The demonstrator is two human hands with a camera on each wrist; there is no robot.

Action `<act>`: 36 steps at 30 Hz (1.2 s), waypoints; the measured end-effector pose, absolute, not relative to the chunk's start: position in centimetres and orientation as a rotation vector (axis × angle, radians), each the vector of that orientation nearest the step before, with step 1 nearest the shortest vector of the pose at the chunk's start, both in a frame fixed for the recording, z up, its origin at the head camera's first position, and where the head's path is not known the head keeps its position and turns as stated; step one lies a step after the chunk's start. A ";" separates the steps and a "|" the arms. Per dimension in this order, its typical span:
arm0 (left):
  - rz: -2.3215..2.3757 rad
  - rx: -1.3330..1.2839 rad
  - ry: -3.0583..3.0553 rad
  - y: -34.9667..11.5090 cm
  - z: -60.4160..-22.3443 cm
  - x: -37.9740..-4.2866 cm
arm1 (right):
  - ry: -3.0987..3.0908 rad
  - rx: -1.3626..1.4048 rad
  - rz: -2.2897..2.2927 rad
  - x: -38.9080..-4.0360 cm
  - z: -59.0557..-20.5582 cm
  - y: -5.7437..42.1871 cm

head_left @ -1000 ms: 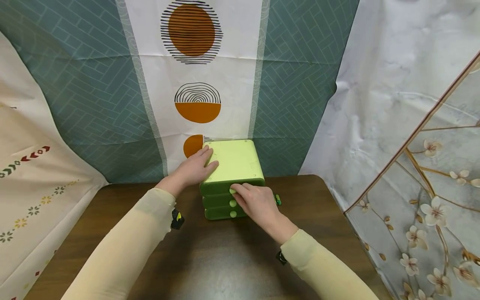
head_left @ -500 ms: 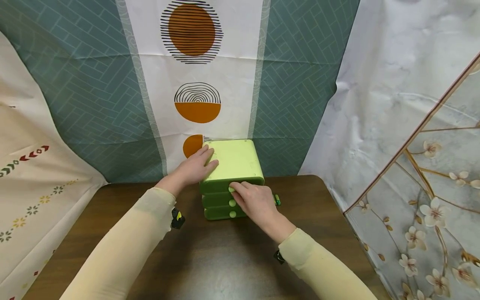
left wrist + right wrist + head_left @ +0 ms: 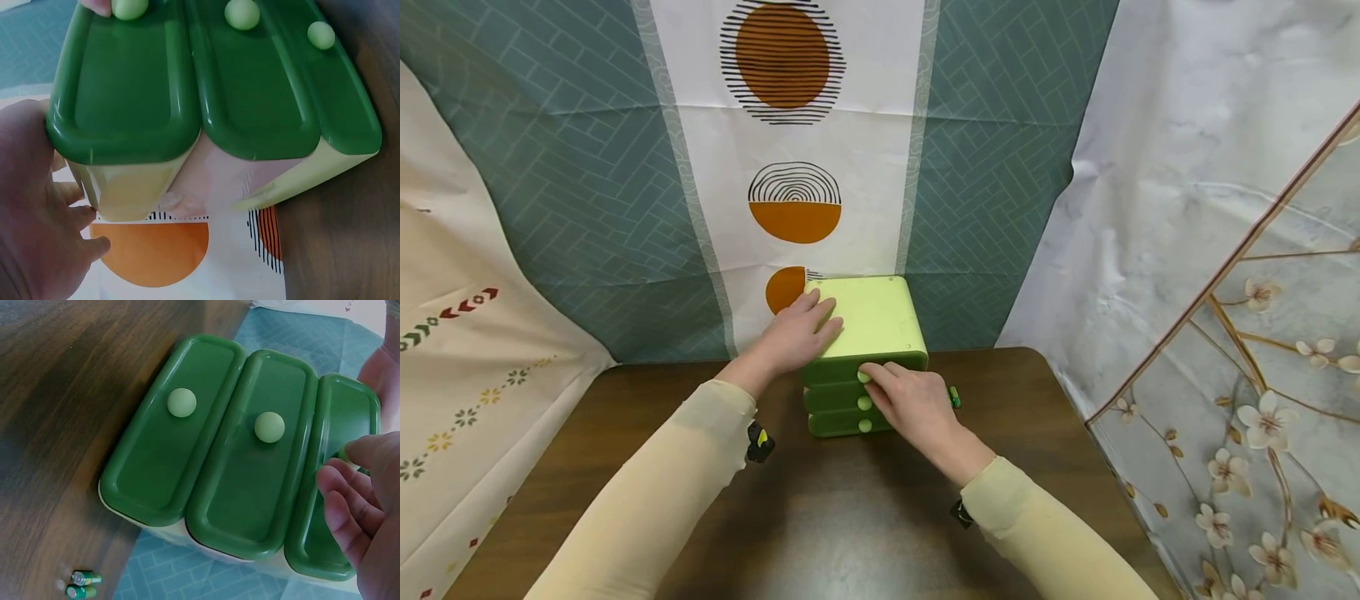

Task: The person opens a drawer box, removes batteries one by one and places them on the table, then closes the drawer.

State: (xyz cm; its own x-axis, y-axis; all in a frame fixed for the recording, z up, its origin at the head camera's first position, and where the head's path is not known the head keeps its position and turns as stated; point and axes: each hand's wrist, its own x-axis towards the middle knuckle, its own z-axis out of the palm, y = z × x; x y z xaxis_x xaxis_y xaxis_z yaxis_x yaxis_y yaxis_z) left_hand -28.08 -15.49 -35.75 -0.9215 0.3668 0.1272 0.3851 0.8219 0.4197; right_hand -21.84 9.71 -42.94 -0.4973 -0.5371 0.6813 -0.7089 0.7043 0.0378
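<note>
A small drawer cabinet (image 3: 872, 312) with a pale yellow-green top and three stacked dark green drawer fronts stands against the back cloth. My left hand (image 3: 793, 337) lies on the left part of its top, fingers extended; the left wrist view has this hand (image 3: 40, 206) along the cabinet's edge. At the front, my right hand (image 3: 917, 408) pinches the round, light green drawer knob (image 3: 864, 377) of the top drawer between thumb and fingers. In the right wrist view that knob is mostly hidden by the thumb. The middle drawer (image 3: 253, 469) and bottom drawer (image 3: 172, 444) sit closed, their knobs untouched.
Two small green cylinders like batteries (image 3: 84, 584) lie on the dark wood table (image 3: 850, 533), just right of the cabinet. Patterned cloths hang at the back (image 3: 1000, 167), the left (image 3: 482, 333) and the right (image 3: 1210, 250).
The left hand has shifted slightly to the right on the cabinet top, its fingers a little more spread. The right hand keeps its pinch on the top knob, almost still.
</note>
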 end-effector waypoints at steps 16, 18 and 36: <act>-0.437 -0.912 -2.878 -14.3 -35.9 -27.0 | -2.199 0.929 0.355 -20.9 -43.7 10.9; -0.373 -0.945 -2.869 -14.5 -36.2 -27.0 | -2.195 0.932 0.358 -20.7 -43.9 11.0; -0.349 -0.969 -2.843 -14.9 -36.6 -27.0 | -2.335 0.965 0.284 -21.4 -46.9 11.2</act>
